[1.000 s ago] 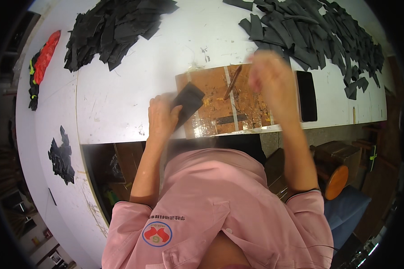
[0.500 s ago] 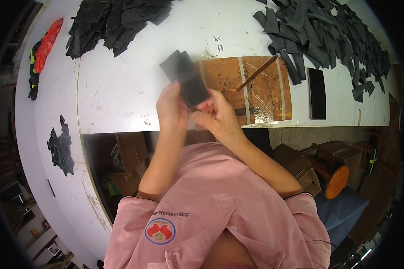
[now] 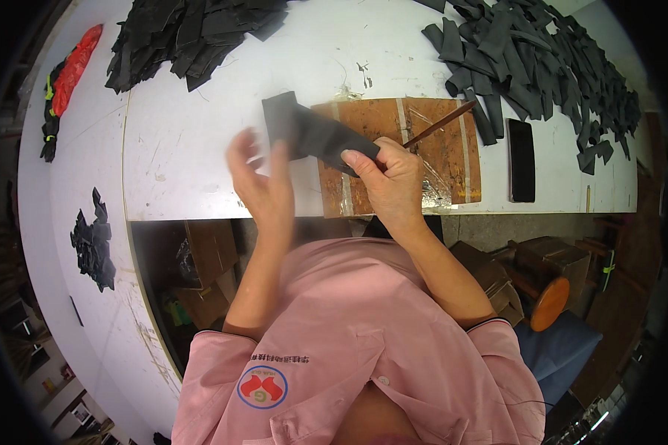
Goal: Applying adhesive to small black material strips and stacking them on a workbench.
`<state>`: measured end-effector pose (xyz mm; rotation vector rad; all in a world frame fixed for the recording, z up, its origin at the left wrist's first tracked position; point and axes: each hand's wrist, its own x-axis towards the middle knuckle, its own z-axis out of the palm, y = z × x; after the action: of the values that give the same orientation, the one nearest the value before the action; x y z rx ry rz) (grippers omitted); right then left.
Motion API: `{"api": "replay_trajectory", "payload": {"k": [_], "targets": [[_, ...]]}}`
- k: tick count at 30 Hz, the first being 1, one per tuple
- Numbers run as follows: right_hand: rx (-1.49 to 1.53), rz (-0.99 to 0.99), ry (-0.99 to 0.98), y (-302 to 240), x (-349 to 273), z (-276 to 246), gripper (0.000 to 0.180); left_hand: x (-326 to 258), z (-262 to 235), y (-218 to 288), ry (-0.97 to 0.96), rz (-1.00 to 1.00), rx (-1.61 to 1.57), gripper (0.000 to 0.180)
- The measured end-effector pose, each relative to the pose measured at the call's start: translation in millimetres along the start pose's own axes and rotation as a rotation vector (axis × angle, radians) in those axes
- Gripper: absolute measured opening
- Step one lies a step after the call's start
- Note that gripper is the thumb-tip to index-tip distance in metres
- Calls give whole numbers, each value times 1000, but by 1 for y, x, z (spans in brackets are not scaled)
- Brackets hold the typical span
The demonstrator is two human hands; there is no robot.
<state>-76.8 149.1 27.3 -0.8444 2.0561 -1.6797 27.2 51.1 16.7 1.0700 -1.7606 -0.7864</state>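
A dark grey strip of fabric (image 3: 323, 137) is held above the white table, its far-left end bent up. My right hand (image 3: 395, 182) is closed on the strip's right end, thumb pressed on top. At the left end, my left hand (image 3: 263, 182) is smeared by motion, its fingers apart and its thumb overlapping the fabric's edge. A brown stick (image 3: 445, 122) slants up to the right from behind my right hand. Its lower end is hidden, so I cannot tell whether the hand touches it. Under the hands lies a worn brown board (image 3: 364, 115) with strips of clear tape.
Dark fabric pieces are heaped at the back left (image 3: 185, 37) and back right (image 3: 512, 44). A black phone (image 3: 522, 159) lies right of the board. Black scraps (image 3: 94, 241) and a red bundle (image 3: 79, 59) lie on the left side. A wooden stool (image 3: 549, 304) stands below right.
My left hand has come off the fabric's near part and moved left. The right hand has shifted right and grips the strip's end. The strip has turned and spread out. The stick has moved slightly right.
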Motion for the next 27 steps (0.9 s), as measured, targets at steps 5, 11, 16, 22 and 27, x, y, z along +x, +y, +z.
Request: {"api": "replay_trajectory", "payload": {"k": [5,11,16,22,27], "targets": [[-156,-51,-87,-14,-2,-7,29,-25,-9,34,-303,-36,-300,20],[-306,-286,-94,-7,-4,-7,21,-27,-5,46,-343,-56,-318,25],[-427,-331,-132,-9,-3,-10,19,-25,-3,53,-458,-214,-252,17],[-461,-396,-196,-9,-9,-11,22,-26,-4,44,-409,-191,-241,5],[-80,-213,-189,-19,-9,-22,20,-10,-13,37,-588,-254,-294,6]]}}
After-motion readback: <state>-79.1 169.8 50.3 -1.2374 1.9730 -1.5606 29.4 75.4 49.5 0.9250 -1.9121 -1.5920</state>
